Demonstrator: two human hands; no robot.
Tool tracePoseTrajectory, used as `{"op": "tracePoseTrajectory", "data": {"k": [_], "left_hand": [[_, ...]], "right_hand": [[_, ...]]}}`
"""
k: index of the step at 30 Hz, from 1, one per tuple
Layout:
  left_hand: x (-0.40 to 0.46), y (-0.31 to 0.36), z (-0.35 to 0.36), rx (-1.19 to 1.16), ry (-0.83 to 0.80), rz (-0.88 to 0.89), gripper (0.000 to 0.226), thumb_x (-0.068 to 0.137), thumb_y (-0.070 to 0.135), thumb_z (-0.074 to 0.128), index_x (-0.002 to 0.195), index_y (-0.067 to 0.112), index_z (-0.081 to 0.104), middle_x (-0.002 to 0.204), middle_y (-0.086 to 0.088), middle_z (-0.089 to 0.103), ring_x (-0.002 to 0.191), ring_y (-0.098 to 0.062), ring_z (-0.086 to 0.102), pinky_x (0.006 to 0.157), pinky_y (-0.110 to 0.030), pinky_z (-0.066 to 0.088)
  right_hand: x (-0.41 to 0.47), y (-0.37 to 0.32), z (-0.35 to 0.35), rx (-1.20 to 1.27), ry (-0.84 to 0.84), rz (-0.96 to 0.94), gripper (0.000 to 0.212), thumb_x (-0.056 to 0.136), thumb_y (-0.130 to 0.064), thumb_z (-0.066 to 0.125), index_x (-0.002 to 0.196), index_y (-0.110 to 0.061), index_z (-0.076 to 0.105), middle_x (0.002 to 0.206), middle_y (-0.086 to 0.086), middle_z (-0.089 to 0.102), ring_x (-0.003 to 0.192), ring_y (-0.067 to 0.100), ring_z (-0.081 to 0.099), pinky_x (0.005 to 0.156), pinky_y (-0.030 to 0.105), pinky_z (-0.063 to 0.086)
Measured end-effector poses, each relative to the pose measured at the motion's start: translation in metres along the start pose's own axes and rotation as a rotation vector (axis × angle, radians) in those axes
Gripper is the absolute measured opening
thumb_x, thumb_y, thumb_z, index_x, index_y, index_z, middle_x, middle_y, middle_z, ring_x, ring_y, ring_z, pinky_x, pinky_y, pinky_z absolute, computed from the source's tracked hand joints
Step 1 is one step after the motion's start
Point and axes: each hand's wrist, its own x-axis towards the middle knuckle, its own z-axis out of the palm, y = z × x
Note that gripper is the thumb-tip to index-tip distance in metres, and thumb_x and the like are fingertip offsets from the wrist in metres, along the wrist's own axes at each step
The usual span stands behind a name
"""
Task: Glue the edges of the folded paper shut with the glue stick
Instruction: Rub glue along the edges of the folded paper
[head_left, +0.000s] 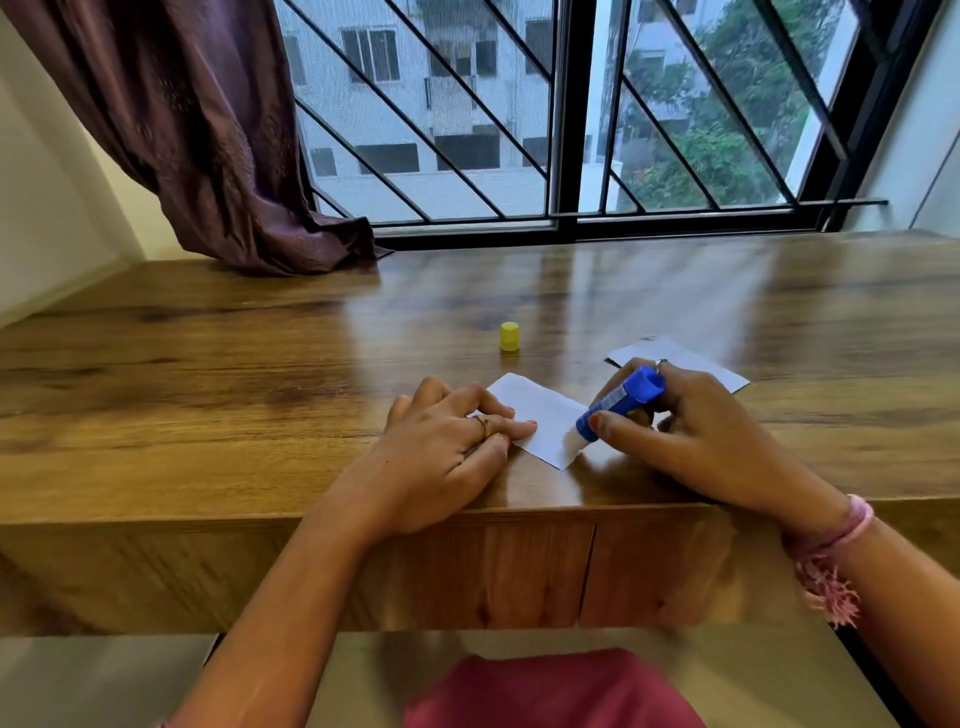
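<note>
The blue glue stick (618, 405) carries a label too blurred to read; the right hand (691, 431) grips it, its long axis tilted, white tip down and toward the left on the right edge of the folded paper (540, 415), base up toward the right. The left hand (447, 441) lies with fingers flat, pressing the paper's left end to the wooden worktop (208, 389) near its front edge. A yellow cap (509, 336) stands upright just beyond the paper, and a second paper (691, 364) lies behind the right hand, partly hidden by it.
</note>
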Motion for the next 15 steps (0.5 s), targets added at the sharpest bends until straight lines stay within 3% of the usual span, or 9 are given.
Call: {"op": "tracePoseTrajectory", "data": {"k": [5, 9, 15], "left_hand": [[-0.0001, -0.0012, 0.0003, -0.019, 0.01, 0.006, 0.048, 0.088, 0.049, 0.021, 0.126, 0.052, 0.05, 0.117, 0.033, 0.038, 0.109, -0.002, 0.026, 0.083, -0.024, 0.014], [0.0007, -0.0019, 0.0004, -0.018, 0.009, 0.008, 0.048, 0.088, 0.049, 0.021, 0.126, 0.053, 0.05, 0.115, 0.034, 0.036, 0.108, -0.002, 0.026, 0.081, -0.023, 0.014], [0.0005, -0.0007, -0.0001, -0.024, 0.007, 0.007, 0.048, 0.088, 0.049, 0.021, 0.127, 0.052, 0.05, 0.116, 0.033, 0.037, 0.107, -0.001, 0.026, 0.083, -0.024, 0.014]], "right_hand": [[0.0013, 0.0013, -0.0016, -0.007, 0.013, -0.003, 0.021, 0.081, -0.031, 0.068, 0.082, -0.01, 0.068, 0.06, 0.001, 0.045, 0.056, 0.015, 0.043, 0.055, 0.033, 0.035], [-0.0007, -0.0025, -0.0008, 0.008, -0.052, -0.057, 0.024, 0.077, -0.039, 0.064, 0.083, -0.016, 0.069, 0.059, -0.003, 0.048, 0.054, 0.008, 0.044, 0.054, 0.017, 0.031], [0.0008, -0.0008, -0.0012, 0.018, -0.043, -0.048, 0.021, 0.08, -0.039, 0.066, 0.084, -0.019, 0.069, 0.058, 0.0, 0.047, 0.054, 0.008, 0.043, 0.054, 0.019, 0.031]]}}
